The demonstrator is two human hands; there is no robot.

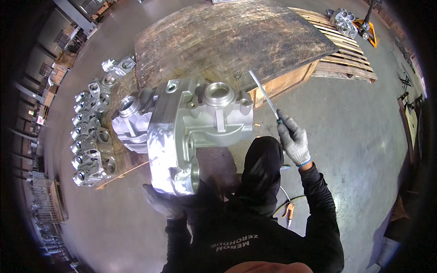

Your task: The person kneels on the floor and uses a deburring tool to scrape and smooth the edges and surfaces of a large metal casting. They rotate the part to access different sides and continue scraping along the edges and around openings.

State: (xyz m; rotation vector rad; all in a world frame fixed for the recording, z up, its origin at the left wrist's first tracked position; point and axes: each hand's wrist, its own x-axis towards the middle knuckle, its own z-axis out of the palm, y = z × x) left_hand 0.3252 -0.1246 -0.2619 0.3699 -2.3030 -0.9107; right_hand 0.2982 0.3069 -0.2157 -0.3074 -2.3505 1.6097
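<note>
From the head view, we hold a tool in our right hand beside a large casting.
Our right hand, in a grey knit glove with a blue cuff edge, is closed around the dark handle of a long, slim silver metal tool, its blade slanting up and away to the hand's left. Left of that hand is the large silver metal casting with round bored openings, apart from the blade. Our left hand, also gloved, is at the casting's lower end, fingers partly hidden; we cannot tell how far they are closed. Beyond both hands is the brown wooden bench; up and left of the left hand stands a row of smaller silver castings. Below the right hand lies an orange air gun.
</note>
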